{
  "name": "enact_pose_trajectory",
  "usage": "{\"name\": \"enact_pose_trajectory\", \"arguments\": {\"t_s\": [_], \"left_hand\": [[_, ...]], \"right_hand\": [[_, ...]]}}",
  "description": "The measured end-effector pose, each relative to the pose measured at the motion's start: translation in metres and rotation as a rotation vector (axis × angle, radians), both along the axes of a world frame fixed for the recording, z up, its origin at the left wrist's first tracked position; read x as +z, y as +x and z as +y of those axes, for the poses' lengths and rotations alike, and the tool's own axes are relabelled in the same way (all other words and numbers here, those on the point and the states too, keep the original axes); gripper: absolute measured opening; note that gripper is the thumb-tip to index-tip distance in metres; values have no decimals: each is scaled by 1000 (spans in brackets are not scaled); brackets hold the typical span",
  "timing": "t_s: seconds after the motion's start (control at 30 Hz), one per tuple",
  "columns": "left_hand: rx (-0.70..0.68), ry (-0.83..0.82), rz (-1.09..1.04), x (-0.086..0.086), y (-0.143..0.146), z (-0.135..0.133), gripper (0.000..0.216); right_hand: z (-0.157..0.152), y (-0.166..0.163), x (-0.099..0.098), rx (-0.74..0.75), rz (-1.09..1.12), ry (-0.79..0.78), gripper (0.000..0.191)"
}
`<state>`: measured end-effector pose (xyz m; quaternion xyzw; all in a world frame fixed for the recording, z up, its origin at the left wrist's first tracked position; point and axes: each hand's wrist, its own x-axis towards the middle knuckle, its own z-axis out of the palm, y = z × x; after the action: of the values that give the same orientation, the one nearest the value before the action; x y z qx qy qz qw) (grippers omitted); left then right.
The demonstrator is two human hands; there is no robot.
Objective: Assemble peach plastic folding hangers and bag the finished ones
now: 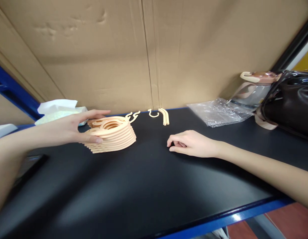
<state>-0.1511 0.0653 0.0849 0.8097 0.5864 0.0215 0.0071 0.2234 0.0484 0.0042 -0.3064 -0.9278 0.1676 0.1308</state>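
A stack of peach-coloured plastic folding hangers point(114, 141) lies on the left half of the black tabletop, its hooks pointing to the back right. My left hand point(71, 127) is at the stack's left end, thumb resting along the upper front and fingers stretched out behind. Its fingers are spread apart rather than wrapped round the hangers. Right of centre, my right hand point(191, 143) rests on the table with fingers curled in and nothing visible in them. Beyond it near the back edge lie a loose hanger hook point(154, 114) and slim curved hanger arms point(165, 117).
A tissue pack point(59, 111) sits behind my left hand, and a dark flat device point(29, 166) lies under my left forearm. Clear plastic wrapping point(216, 113), a water bottle point(253, 89) and a dark leather bag point(290, 103) stand at the right. Cardboard point(106, 49) walls the back.
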Motion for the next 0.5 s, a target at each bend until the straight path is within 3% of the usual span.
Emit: {"name": "enact_pose_trajectory", "arguments": {"t_s": [0.5], "left_hand": [[54,-89,-8,-1,1,-2,92]], "right_hand": [[0,0,0,-5,-5,6,14]]}}
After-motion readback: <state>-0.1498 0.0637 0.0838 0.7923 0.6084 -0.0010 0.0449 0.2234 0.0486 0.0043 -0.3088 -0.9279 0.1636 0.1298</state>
